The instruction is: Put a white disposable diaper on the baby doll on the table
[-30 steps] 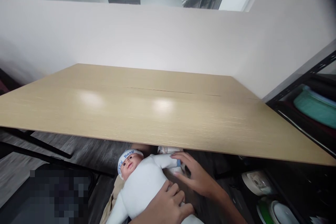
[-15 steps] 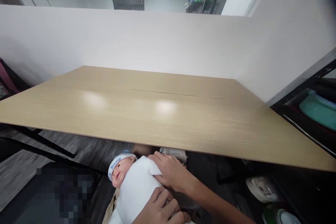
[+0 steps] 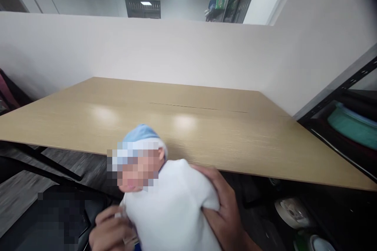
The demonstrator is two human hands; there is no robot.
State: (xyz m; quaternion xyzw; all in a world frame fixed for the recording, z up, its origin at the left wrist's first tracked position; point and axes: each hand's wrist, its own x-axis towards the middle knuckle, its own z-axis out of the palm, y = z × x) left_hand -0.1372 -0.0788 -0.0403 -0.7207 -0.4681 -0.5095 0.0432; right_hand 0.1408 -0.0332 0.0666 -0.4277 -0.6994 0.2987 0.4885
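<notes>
One doll (image 3: 173, 208) in white clothing, raised in front of the near edge of the table (image 3: 218, 137), with head and shoulders overlapping that edge from the camera's view. Half a second ago wholly below the edge, leaning back; now larger in view, closer to the camera and more upright. Blue-and-white cap (image 3: 144, 130) now seen against the tabletop instead of beneath it. Cannot tell about contact between doll and table.

Right hand (image 3: 226, 208), just below the table's near edge: clasped round the doll's side nearer the table's right end, with thumb on the front and fingers bent over the shoulder. Earlier laid more flatly on the sleeve.

Left hand (image 3: 112, 229), also below the near edge, now shifted from the doll's lower body to the side facing the table's left end. Fingers curled inward, close by the doll's sleeve; too blurred to tell a pinch from a mere touch.

Much the same around the table: black chair (image 3: 29, 223) below the left part of the near edge, black shelf (image 3: 335, 94) at the right end with a teal container (image 3: 353, 123), white wall (image 3: 176, 51) behind the far edge.
</notes>
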